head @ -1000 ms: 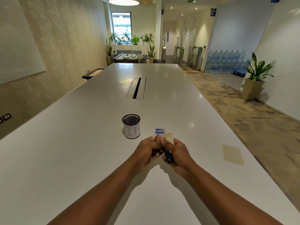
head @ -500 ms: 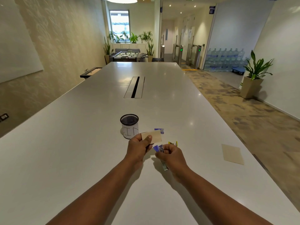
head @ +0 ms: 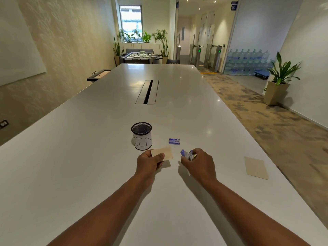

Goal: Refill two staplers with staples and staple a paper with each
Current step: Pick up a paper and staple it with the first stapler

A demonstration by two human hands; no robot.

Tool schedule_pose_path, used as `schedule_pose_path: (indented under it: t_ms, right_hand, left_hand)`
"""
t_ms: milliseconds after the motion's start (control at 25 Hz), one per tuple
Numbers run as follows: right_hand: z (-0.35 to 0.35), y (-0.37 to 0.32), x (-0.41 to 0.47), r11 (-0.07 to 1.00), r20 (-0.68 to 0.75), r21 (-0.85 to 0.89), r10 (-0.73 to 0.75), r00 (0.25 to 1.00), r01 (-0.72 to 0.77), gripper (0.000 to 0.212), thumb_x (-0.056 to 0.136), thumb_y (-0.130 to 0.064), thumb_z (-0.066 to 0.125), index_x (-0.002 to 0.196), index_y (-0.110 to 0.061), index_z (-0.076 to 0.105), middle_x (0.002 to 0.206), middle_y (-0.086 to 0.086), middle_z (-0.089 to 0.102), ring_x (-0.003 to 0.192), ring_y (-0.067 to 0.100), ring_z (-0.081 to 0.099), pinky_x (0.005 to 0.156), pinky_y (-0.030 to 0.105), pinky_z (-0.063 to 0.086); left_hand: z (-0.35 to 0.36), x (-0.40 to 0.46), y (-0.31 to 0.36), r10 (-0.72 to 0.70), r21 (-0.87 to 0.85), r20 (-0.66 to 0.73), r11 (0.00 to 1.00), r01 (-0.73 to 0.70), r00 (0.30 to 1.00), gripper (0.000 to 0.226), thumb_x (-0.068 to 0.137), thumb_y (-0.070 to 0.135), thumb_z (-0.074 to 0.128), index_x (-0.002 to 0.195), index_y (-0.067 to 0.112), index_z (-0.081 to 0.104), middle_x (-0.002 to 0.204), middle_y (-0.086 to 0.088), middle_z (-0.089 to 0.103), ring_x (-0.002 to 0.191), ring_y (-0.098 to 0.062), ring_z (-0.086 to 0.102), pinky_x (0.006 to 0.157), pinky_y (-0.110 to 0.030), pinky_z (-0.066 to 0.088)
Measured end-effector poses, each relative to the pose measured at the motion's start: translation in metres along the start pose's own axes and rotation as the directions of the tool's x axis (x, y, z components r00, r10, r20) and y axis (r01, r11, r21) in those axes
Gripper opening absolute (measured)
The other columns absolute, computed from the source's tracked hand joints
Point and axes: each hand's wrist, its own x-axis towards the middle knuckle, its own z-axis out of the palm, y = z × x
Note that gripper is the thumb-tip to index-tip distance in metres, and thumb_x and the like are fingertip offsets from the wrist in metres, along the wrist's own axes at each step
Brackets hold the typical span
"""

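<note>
the left hand's fingers (head: 160, 155) pinch a small tan paper slip (head: 162, 153) by its near-left corner, thumb on top, so the rest of the sheet juts out flat toward the middle where it can be seen or set down. the left hand (head: 149, 162) hovers just in front of a black wire-mesh cup wrapped in a white hand-lettered label (head: 142, 136).

the right hand's fingers (head: 184, 159) curl round a small stapler with a purple-blue tip (head: 186, 154), only its front end and a bit of clear and yellow body showing past the knuckles. whether its top is shut or sprung open cannot be told. the right hand (head: 198, 162) is held low over the long white desk (head: 88, 157), apart from the left, which suggests the slip and the stapler are being separated, likely after a staple went in, though no staple is visible.

a small blue staple box (head: 174, 141) lies on the desk just beyond and between the hands, within easy reach for refilling. a second tan paper sheet (head: 256, 167) lies flat, well apart to the right, probably waiting for the other stapler, which is not seen.
</note>
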Motion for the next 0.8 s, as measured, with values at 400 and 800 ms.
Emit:
schedule_pose_path:
  t_ms: [400,800]
  right_hand:
    - [-0.032,0.062,0.047,0.966,-0.07,-0.234,0.098,0.993,-0.112,0.03,0.079,-0.041,0.072,0.081,-0.014,0.062,0.076,0.002,0.063,0.066,0.023,0.058,0.061,0.033,0.044]
    - [-0.026,0.065,0.047,0.943,-0.045,-0.31,0.11,0.993,-0.118,0.036,0.084,-0.042,0.069,0.068,-0.015,0.052,0.067,0.0,0.055,0.061,0.022,0.053,0.057,0.032,0.038]
  left_hand:
    - [0.006,0.01,-0.014,-0.063,-0.039,0.013,0.997,0.064,0.998,0.02,0.09,0.003,0.073,0.104,0.016,0.071,0.109,-0.01,0.073,0.095,-0.028,0.07,0.075,-0.033,0.055]
    - [0.014,0.008,-0.011,-0.071,-0.023,0.034,0.997,0.072,0.997,0.019,0.092,0.004,0.072,0.102,0.019,0.069,0.11,-0.007,0.071,0.099,-0.028,0.069,0.081,-0.035,0.056]
